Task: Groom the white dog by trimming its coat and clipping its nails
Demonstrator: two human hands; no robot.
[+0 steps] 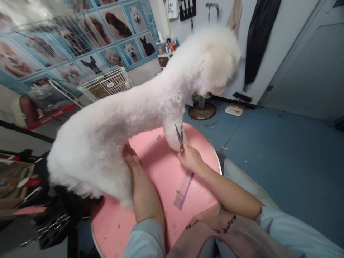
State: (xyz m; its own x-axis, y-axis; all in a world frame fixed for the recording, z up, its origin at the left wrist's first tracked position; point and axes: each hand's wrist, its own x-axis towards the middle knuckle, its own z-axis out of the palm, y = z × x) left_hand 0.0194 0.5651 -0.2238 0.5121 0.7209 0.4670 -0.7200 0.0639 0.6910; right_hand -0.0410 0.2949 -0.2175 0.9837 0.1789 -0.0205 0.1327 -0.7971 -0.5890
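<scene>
A fluffy white dog (107, 111) stands on a round pink grooming table (153, 168), its head turned to the far right. My left hand (130, 154) reaches under its belly near the hind leg; the fingers are partly hidden behind the fur, and whether they grip cannot be made out. In my right hand (191, 157) is a pair of scissors (179, 138), blades parted and pointing up beside the dog's front leg (172, 134). On the table below that hand lies a metal comb with a purple spine (185, 191).
Scissors in a black holder (55, 229) and a wooden tray (16, 182) are at the left. A wire cage (107, 84) stands behind the dog. On the blue floor (282, 143) beyond the table is a round rusty base (202, 111).
</scene>
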